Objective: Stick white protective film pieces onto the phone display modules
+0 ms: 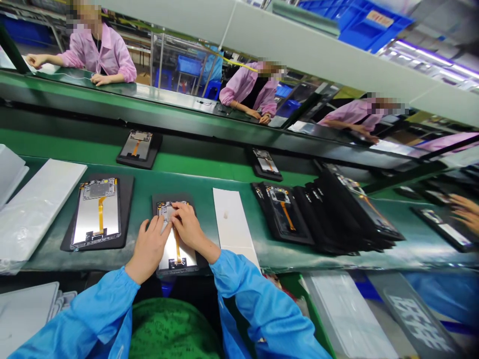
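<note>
An opened tablet [187, 258] with a silver back plate, an orange ribbon cable and a circuit board at its far end lies on a dark foam pad in front of me. My left hand [148, 248] rests over its left side, fingers apart, tips near the board. From the right, my right hand [189, 227] bends its fingers down onto the board area, thumb and fingertips close together. Whatever is between those fingertips is too small to make out. To the left, a second opened tablet [90, 212] sits on its own dark pad.
A white strip [234, 219] lies right of my hands, then a stack of dark pads [322, 219] with opened tablets. White boards [41, 209] stand at left. Beyond runs a green belt [202, 164] carrying tablets. People in pink work opposite; another person's hand [466, 212] shows far right.
</note>
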Demonstrator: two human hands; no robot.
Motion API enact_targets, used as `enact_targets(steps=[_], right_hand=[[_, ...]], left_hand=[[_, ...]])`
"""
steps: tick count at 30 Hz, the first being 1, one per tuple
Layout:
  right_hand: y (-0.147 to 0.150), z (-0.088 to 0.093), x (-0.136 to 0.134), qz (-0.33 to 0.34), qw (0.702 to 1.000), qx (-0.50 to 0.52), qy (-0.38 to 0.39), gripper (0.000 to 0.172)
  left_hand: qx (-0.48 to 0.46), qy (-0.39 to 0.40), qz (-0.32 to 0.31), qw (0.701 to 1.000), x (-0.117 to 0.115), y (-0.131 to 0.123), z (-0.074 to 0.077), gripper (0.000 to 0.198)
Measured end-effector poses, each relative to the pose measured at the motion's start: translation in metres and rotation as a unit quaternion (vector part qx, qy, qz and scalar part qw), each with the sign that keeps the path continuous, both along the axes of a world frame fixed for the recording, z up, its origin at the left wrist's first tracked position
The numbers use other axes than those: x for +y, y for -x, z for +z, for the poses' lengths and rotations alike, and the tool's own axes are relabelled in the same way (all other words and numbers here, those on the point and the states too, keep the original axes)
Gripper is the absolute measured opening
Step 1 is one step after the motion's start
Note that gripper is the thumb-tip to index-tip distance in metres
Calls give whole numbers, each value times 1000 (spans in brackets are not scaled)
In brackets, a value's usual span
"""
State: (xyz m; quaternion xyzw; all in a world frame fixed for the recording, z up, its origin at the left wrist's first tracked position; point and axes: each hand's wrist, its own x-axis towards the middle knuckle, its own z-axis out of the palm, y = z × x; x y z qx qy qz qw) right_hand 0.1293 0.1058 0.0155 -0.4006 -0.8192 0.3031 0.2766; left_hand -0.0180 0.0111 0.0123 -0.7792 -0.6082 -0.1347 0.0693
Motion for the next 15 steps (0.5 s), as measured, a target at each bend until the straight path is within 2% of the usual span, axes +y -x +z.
enact_targets(steps=[5, 12, 15], right_hand=[[-11, 0, 5, 7, 1000, 8, 17, 28], [-20, 0, 16, 84, 996, -19, -13, 27], [-12, 1, 17, 68, 995, -44, -59, 23]], left_hand=[[-22, 3, 5, 1000, -2, -1, 0, 43], [-77, -12, 1, 997, 3, -1, -12, 41], [-123, -34, -6, 992, 2, -8, -2, 39]])
